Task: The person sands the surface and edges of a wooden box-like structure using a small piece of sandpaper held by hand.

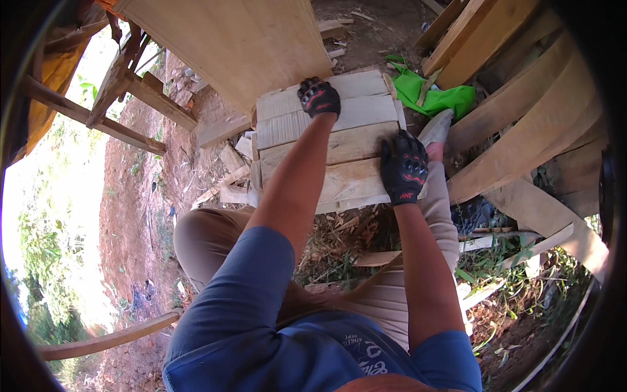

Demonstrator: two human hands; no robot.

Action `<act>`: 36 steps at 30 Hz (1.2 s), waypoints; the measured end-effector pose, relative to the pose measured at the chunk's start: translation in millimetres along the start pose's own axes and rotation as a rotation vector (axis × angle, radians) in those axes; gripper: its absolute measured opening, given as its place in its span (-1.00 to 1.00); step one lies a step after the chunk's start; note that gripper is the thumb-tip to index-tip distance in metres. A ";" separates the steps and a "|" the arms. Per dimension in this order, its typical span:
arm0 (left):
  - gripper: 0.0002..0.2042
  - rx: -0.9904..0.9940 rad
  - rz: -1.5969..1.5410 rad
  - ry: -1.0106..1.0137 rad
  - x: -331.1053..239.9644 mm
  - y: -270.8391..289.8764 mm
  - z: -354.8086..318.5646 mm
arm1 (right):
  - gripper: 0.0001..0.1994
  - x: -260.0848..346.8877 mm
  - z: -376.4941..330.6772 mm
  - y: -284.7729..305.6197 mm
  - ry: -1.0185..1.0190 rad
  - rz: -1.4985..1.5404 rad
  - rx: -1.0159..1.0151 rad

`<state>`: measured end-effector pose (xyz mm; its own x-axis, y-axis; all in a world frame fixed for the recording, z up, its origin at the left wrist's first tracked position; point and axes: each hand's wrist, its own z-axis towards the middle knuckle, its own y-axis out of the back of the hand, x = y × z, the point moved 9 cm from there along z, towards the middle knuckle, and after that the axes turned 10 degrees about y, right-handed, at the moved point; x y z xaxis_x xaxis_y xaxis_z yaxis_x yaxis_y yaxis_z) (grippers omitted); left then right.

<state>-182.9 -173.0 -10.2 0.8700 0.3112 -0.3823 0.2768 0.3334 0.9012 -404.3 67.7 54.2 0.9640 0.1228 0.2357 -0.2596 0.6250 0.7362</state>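
A block-shaped slatted wooden box [356, 140], with pale planks across its top, stands between my legs. My left hand [319, 97], in a black glove with red marks, reaches to its far edge. The fingers are bent over that edge, their tips hidden, beside the lower end of a wide wooden board [228, 42]. My right hand [405, 168], gloved alike, grips the box's right edge. Its thumb lies on the top planks and its fingers run along the side. I cannot see the underside of the box.
Long planks [522, 144] lean at the right, and bright green cloth [431, 95] lies by my foot. Wood scraps [228, 186] litter the ground left of the box. A timber frame [124, 98] stands at the far left, and a curved wooden strip [111, 341] lies near left.
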 end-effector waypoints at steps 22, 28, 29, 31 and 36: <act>-0.71 -0.086 0.001 -0.144 51.7 35.7 -13.2 | -0.67 -0.3 -1.3 -3.5 0.003 -0.027 0.010; -0.60 0.365 0.167 -0.304 51.1 59.2 -31.2 | -0.66 -1.5 -0.8 -0.1 0.001 -0.012 0.024; -0.60 0.452 0.384 -0.538 40.7 76.6 -27.2 | -0.66 -1.7 -0.5 -0.1 0.010 -0.008 0.024; -0.62 0.614 0.070 -0.453 59.0 144.9 -17.5 | -0.66 -2.1 -1.1 -1.8 0.017 -0.001 0.027; -0.62 0.685 -0.599 -0.081 120.3 266.6 -34.0 | -0.67 -1.3 -5.1 -5.0 0.007 0.013 0.011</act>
<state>-18.3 -16.4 177.2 0.5214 0.1846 -0.8331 0.8506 -0.1903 0.4902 -404.0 68.2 46.9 0.9610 0.1364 0.2407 -0.2727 0.6149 0.7400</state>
